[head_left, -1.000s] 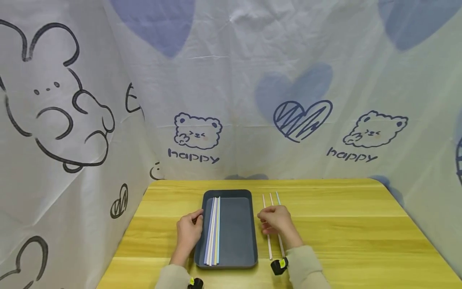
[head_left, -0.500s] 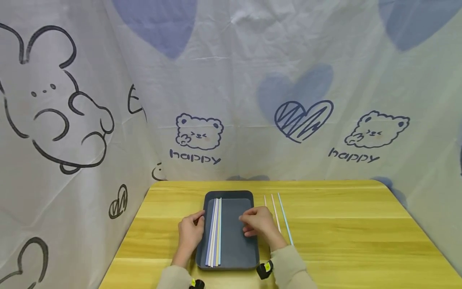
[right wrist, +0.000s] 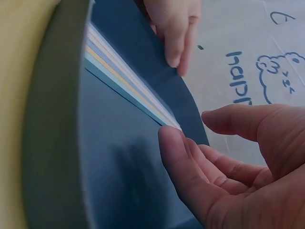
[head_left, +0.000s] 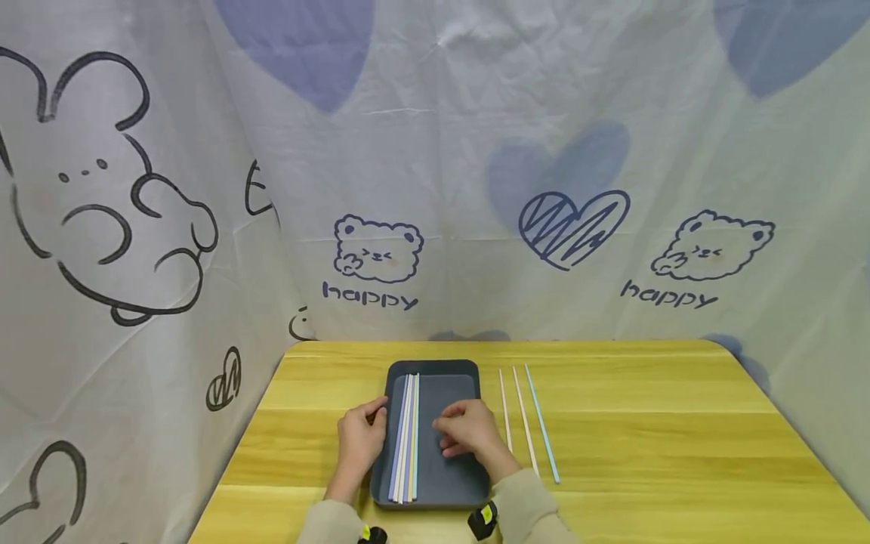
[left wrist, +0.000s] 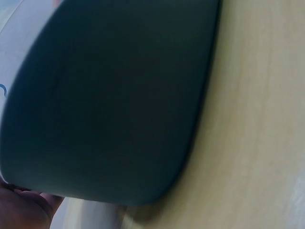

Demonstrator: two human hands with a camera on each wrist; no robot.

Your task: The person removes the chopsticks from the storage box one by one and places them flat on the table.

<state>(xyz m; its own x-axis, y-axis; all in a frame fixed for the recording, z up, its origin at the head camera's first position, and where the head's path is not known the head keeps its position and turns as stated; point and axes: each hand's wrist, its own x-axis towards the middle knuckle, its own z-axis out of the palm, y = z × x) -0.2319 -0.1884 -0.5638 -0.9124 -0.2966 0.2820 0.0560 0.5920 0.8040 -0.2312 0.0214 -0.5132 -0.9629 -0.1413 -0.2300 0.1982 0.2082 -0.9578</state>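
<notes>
A dark grey rectangular tray point(head_left: 445, 483) lies on the wooden table, with several thin pastel sticks point(head_left: 406, 438) side by side along its left half. My left hand point(head_left: 362, 434) holds the tray's left rim by thumb and index finger; the left wrist view shows mostly the tray's outer wall point(left wrist: 109, 105) and part of that hand point(left wrist: 24, 210). Above the tray's right half hovers my right hand point(head_left: 469, 431), fingers loosely bent. In the right wrist view, a gap separates the right thumb and fingertips point(right wrist: 174, 143), and nothing shows between them.
Three slim sticks, two whitish and one light blue point(head_left: 541, 423), lie on the table point(head_left: 646, 431) to the right of the tray. Behind the table hangs a printed cloth point(head_left: 462, 287), and another cloth side closes off the left.
My right hand has moved left from the sticks on the table to over the tray. The left hand keeps its place at the rim. Three sticks show on the table throughout.
</notes>
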